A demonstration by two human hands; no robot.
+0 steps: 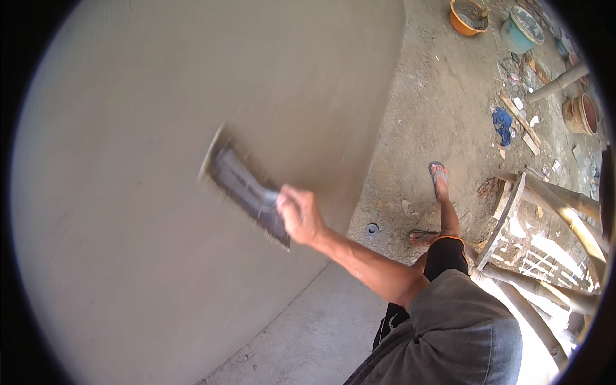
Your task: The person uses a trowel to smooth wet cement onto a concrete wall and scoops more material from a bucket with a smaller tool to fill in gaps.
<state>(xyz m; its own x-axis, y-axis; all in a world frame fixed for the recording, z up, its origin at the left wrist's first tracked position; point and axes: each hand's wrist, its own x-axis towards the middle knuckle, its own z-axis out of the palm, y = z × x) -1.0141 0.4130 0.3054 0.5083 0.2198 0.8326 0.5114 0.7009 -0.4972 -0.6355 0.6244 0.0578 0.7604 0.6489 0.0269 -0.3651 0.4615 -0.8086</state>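
A smooth grey plastered wall [128, 192] fills the left of the view. My right hand [298, 215] reaches across from the lower right, fingers closed round the handle of a dark, flat, rectangular plastering float [237, 173]. The float lies against or very near the plaster, and its edges are smeared by motion, so I cannot tell if it touches. My left hand is out of view.
Past the wall's edge lies a dirt floor [410, 96] with my sandalled feet, scraps of wood [520, 119] and a blue cloth [502, 125]. An orange basin [462, 22], teal bucket [520, 35] and brown bucket [574, 119] stand beyond. A bamboo-and-wood structure [571, 212] is on my right.
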